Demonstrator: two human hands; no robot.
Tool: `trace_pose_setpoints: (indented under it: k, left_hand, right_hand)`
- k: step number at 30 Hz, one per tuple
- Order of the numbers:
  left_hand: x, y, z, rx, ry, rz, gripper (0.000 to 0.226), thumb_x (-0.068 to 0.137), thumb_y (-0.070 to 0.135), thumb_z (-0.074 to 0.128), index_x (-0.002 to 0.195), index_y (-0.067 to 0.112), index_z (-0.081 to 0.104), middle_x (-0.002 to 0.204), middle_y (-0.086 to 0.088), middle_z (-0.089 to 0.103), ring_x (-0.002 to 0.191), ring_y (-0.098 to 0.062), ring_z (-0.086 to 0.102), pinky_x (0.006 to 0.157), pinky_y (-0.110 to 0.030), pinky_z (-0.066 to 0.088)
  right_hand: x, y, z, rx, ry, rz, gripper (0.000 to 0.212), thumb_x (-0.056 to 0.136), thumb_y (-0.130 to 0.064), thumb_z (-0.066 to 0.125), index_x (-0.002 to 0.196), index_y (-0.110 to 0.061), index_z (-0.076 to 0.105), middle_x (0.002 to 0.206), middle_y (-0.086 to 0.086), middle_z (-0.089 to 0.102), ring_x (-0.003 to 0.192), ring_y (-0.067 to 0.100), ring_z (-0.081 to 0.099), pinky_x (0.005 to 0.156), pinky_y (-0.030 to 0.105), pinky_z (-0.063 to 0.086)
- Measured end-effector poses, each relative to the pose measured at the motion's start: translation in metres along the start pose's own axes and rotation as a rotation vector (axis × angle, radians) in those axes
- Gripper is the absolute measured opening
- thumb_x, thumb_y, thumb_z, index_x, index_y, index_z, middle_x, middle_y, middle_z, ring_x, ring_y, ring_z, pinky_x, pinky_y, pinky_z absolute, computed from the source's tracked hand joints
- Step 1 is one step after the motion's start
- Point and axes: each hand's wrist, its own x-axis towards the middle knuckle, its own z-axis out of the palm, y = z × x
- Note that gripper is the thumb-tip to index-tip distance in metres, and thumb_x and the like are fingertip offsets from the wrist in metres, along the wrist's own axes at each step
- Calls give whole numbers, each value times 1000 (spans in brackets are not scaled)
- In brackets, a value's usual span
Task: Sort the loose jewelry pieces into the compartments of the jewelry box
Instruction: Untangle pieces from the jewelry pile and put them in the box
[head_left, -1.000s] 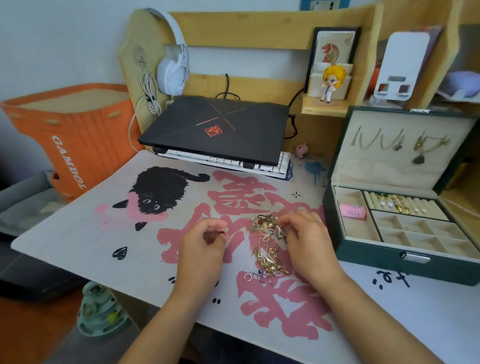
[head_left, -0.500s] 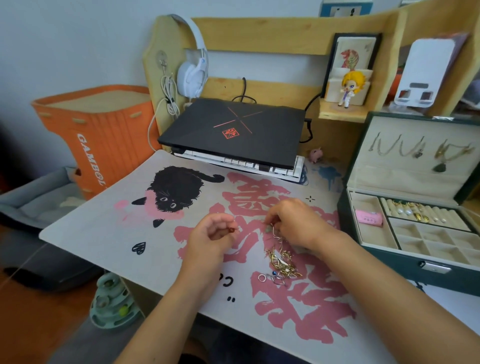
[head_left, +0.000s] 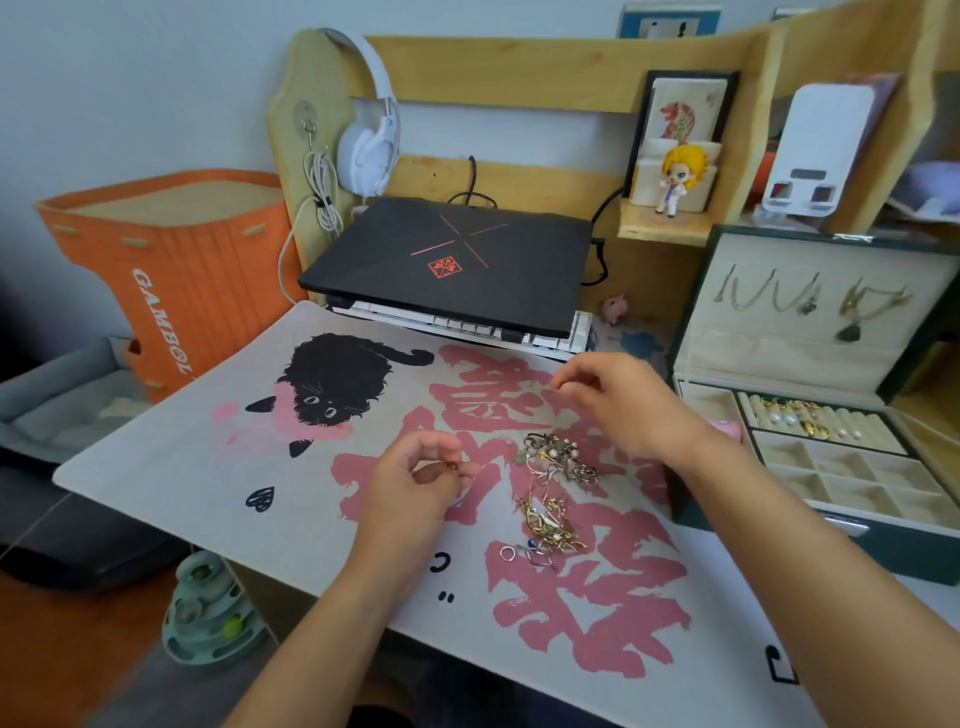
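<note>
A tangled pile of loose jewelry (head_left: 553, 491) lies on the desk mat, with a few rings (head_left: 524, 553) at its near end. My left hand (head_left: 415, 486) is just left of the pile, fingers curled, pinching a small piece with a red stone (head_left: 452, 466). My right hand (head_left: 613, 400) hovers above and behind the pile, thumb and forefinger pinched; what they hold is too small to see. The open green jewelry box (head_left: 883, 540) stands at the right, with rings in its roll slots (head_left: 810, 418) and necklaces in its lid (head_left: 800, 301).
A closed black laptop (head_left: 452, 260) lies on a white keyboard at the back of the mat. Wooden shelves with a figurine (head_left: 678, 176) and white headphones (head_left: 371, 140) stand behind. An orange bin (head_left: 171, 270) stands left of the desk.
My right hand has lifted off the pile and moved back and to the right. My left hand has stayed beside the pile, pinching the small piece.
</note>
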Motion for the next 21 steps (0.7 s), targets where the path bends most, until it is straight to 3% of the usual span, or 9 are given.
trace_pose_setpoints:
  k: [3,7,10,12,16,21]
  left_hand:
    - [-2,0,5,82,-5,6,20,96,-10,57,97,7,67,94,-13,75,84,-11,76,75,-27,60]
    - [-8,4,17,167,-57,55,16,96,-6,63,90,8,70,87,-8,76,77,-10,72,66,-14,56]
    - [-14,10,9,196,-15,73,9,92,4,72,85,10,74,86,1,75,72,-13,69,61,-10,53]
    - [-17,13,13,217,-7,90,11,90,8,75,83,16,76,85,4,75,70,-16,67,63,-18,56]
    - [-32,31,41,179,-130,82,12,87,5,77,85,17,75,88,6,79,80,-5,73,82,-30,55]
    - [-48,52,71,71,-310,44,13,87,11,76,86,23,80,90,0,81,90,-19,77,90,-41,57]
  right_hand:
    - [-24,-2,-22,157,34,49,10,99,-21,60,100,-27,68,90,-9,68,81,8,65,69,21,54]
    - [-69,22,-50,286,124,145,13,91,-4,66,90,-18,66,81,-3,67,66,5,60,57,15,49]
    - [-87,38,-58,397,167,213,18,87,4,65,83,-14,66,75,2,67,66,10,59,63,23,50]
    - [-101,50,-66,484,223,271,16,89,5,63,86,-10,67,73,4,68,65,12,61,64,25,52]
    - [-125,63,-81,667,284,349,21,99,1,54,99,-8,73,84,8,74,74,17,67,73,31,60]
    - [-141,67,-90,940,277,362,20,101,3,48,102,-1,68,95,17,74,80,25,67,76,35,57]
